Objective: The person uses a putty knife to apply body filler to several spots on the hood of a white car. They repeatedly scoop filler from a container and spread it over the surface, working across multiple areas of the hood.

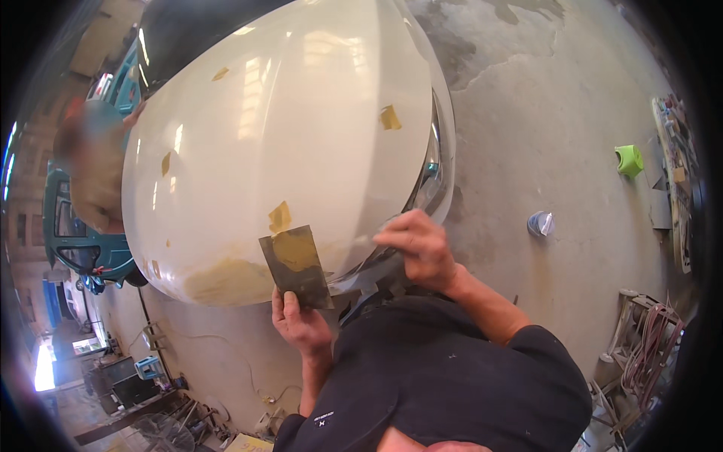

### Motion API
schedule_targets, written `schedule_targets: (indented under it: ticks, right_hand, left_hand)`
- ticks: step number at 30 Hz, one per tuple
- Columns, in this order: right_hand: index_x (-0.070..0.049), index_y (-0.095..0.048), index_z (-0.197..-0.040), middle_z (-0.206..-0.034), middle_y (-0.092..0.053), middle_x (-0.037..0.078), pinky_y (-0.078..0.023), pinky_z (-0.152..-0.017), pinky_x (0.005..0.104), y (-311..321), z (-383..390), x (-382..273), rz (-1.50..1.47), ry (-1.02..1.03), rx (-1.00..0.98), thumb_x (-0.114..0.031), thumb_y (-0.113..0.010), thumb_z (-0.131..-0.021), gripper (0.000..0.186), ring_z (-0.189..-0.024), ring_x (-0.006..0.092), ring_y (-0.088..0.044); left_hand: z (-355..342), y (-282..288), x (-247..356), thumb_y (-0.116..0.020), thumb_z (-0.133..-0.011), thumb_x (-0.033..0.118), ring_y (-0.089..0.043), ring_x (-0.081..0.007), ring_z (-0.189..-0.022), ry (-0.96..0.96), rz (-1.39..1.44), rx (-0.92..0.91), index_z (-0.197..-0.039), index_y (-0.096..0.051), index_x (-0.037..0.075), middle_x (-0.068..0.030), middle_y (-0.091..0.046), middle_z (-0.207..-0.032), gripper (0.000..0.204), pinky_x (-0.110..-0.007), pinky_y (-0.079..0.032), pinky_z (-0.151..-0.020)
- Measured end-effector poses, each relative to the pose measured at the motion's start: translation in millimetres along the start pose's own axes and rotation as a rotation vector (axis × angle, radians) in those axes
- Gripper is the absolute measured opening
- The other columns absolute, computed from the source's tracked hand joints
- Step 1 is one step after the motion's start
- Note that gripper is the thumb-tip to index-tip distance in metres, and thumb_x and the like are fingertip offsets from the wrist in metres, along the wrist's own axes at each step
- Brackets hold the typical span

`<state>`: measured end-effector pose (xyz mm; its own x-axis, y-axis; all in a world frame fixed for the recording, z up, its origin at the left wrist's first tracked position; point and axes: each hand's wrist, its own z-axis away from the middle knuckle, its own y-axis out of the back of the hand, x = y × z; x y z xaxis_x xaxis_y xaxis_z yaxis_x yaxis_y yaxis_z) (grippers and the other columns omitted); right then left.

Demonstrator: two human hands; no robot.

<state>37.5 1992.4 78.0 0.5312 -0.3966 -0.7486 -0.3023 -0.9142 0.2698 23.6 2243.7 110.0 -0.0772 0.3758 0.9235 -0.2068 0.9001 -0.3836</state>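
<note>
My left hand (303, 325) grips the lower edge of a dark flat mixing plate (307, 285), thumb on top. A patch of mustard-yellow putty (295, 248) is spread over the plate's upper half. Just beyond it lies a white car hood (316, 143), with a broad yellowish filler smear (226, 280) along its near left edge and several small yellow patches, one (279, 217) right above the plate. To the right, near the headlight (431, 169), my right hand (423, 247) is raised with its fingers closed together. Whatever is between those fingertips is too blurred to name.
Across the hood at the left, another person (98, 166) rests a hand on its edge. Behind that person stands a teal vehicle (90, 256). On the concrete floor at right are a can (541, 224) and a green stool (629, 160). A coiled hose (651, 343) hangs lower right.
</note>
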Motion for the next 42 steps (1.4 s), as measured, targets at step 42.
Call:
schedule_targets:
  ticks: [42]
  right_hand:
    - [-0.018,-0.08,-0.124,-0.124,-0.07,0.007,-0.048,-0.11,0.0513,25.1,-71.1,187.3,0.611,0.051,0.042,0.006,-0.064,-0.08,0.052,-0.121,0.0315,-0.065]
  left_hand:
    - [34.6,-41.5,-29.5,-0.056,-0.103,0.009,-0.069,-0.0235,-0.109,0.171,0.019,0.005,-0.135,-0.061,-0.01,-0.0155,-0.071,-0.124,0.037,-0.036,-0.056,-0.098]
